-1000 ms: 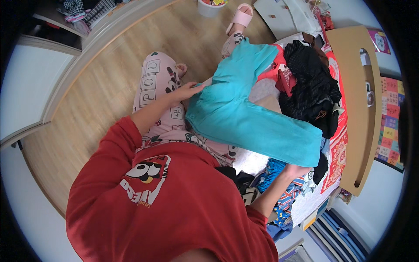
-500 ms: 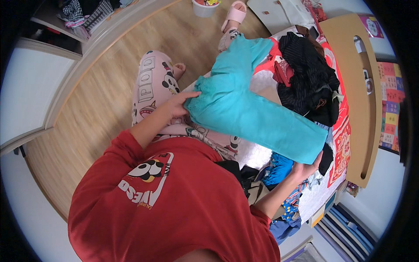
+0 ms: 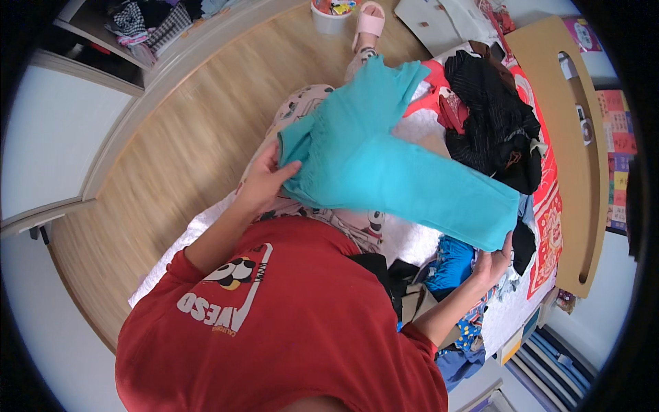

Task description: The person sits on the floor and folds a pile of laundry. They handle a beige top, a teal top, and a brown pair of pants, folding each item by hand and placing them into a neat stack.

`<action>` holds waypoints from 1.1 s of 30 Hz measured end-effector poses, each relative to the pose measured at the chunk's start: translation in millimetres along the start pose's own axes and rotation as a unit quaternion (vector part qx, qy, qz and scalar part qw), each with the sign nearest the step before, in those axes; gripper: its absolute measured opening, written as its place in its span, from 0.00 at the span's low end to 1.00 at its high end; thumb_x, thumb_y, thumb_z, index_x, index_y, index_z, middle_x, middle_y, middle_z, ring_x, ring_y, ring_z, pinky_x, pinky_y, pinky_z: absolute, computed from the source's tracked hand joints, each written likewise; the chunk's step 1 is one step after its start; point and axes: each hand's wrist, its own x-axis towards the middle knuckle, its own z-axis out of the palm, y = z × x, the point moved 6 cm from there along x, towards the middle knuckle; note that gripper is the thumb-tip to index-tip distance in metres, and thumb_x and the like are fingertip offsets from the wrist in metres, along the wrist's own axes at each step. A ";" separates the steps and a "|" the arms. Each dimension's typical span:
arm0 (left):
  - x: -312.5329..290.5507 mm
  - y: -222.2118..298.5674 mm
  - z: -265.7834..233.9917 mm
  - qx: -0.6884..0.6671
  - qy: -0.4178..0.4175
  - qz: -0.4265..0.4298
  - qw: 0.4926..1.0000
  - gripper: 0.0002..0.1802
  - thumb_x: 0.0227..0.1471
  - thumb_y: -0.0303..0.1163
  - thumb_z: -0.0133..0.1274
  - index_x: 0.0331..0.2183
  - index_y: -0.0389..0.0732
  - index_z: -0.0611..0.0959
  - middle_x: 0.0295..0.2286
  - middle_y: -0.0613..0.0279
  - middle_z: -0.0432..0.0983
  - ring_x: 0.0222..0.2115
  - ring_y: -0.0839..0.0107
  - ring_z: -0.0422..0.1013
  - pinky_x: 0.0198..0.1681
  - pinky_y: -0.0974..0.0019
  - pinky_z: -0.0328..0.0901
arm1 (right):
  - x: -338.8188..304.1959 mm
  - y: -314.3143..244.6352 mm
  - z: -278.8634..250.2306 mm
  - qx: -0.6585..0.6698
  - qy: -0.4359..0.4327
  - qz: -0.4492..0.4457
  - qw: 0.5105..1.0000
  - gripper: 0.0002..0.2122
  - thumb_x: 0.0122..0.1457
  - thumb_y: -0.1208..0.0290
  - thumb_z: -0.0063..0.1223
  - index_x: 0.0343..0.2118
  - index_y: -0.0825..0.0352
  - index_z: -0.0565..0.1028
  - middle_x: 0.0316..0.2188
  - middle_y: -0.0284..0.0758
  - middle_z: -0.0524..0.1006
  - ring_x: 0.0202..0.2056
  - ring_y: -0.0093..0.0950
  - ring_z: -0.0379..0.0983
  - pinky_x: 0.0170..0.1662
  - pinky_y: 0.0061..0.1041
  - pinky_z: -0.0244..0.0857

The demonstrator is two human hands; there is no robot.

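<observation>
A pair of turquoise trousers (image 3: 357,158) is spread out over my lap and the bed, its gathered waist toward the left. My left hand (image 3: 264,177) grips the waistband, thumb on top and the fingers hidden beneath the cloth. At the right, my right hand (image 3: 491,264) pinches the hem of one trouser leg. The other leg reaches away toward my slippered foot. Under the trousers, part of my pink patterned pants (image 3: 302,103) shows.
A heap of dark clothes (image 3: 491,117) lies on the white-and-red bed cover (image 3: 546,240), before a tan headboard (image 3: 583,158). More clothes, including a bright blue garment (image 3: 451,264), lie by my right forearm. A white bucket (image 3: 332,20) stands on the wooden floor (image 3: 171,144).
My bent left leg has shifted right and is now mostly behind the trousers. The waistband has moved slightly left with my left hand. My right hand still holds the hem.
</observation>
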 end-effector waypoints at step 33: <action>24.3 -74.3 88.1 0.485 -0.191 0.174 0.835 0.20 0.34 0.30 0.59 0.33 0.36 0.71 0.29 0.53 0.67 0.27 0.61 0.66 0.30 0.64 0.62 | 55.5 205.6 293.3 -0.668 -0.310 -0.117 0.666 0.12 0.56 0.73 0.47 0.42 0.70 0.70 0.35 0.38 0.74 0.29 0.21 0.71 0.28 0.19 0.65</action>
